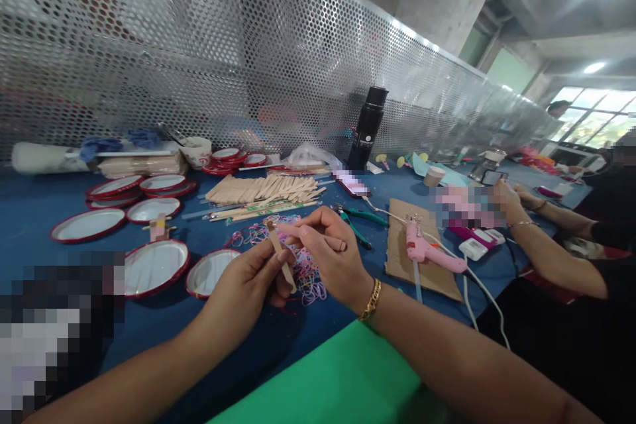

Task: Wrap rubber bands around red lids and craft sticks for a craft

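Observation:
My left hand is closed round a bundle of wooden craft sticks, held upright and tilted above the blue table. My right hand, with a gold bracelet on the wrist, pinches at the top end of the sticks, fingers pressed together. What the fingertips grip there is too small to name. Just beyond the hands lies a heap of small coloured rubber bands.
A pile of loose wooden sticks and several red-rimmed round lids lie on the blue cloth. A pink glue gun rests on cardboard; green pliers and a black flask are behind. Another person's arms work at the right.

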The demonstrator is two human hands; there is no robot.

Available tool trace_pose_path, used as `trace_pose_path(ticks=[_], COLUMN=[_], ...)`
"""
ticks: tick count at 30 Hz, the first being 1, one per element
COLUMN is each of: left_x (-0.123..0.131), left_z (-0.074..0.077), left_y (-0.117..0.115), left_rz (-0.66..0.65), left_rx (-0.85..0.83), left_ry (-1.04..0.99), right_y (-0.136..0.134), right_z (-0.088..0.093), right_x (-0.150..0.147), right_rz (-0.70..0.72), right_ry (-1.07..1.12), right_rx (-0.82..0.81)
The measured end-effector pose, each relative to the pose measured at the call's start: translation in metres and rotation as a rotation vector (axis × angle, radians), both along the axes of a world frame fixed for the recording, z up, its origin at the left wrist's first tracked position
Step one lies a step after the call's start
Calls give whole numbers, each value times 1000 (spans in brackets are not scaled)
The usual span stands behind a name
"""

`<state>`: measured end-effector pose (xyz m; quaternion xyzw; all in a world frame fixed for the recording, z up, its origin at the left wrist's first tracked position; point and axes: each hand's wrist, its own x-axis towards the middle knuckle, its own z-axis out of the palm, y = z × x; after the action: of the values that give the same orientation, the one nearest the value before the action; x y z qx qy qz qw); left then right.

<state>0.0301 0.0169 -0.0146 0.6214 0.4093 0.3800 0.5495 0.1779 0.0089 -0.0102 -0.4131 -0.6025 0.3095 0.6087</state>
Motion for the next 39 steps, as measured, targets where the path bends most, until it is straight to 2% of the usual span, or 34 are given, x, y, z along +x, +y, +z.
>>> trace_pose_path(ticks=[9, 16, 22, 27, 33, 39], left_x=[-2, -2, -2, -1, -3, -3], left_z=[-3, -3, -2, -2, -4, -5], left_y=[1, 1, 1, 2, 1, 1], left_rz=[-22, -15, -17, -29, -30, -34], left_rx=[8, 4, 12, 12, 12, 5], left_ry=[10, 3, 14, 19, 23, 13], right_y=[-1, -1, 0, 1, -1, -1], right_z=[2, 3, -1, 1, 2, 4], right_x=[-1, -1, -1, 0, -1, 0], right_rz=[42, -13, 64, 3, 59, 8], right_ry=[25, 22, 41, 31, 38, 66], right_rx=[-9, 16, 0, 29, -5, 11])
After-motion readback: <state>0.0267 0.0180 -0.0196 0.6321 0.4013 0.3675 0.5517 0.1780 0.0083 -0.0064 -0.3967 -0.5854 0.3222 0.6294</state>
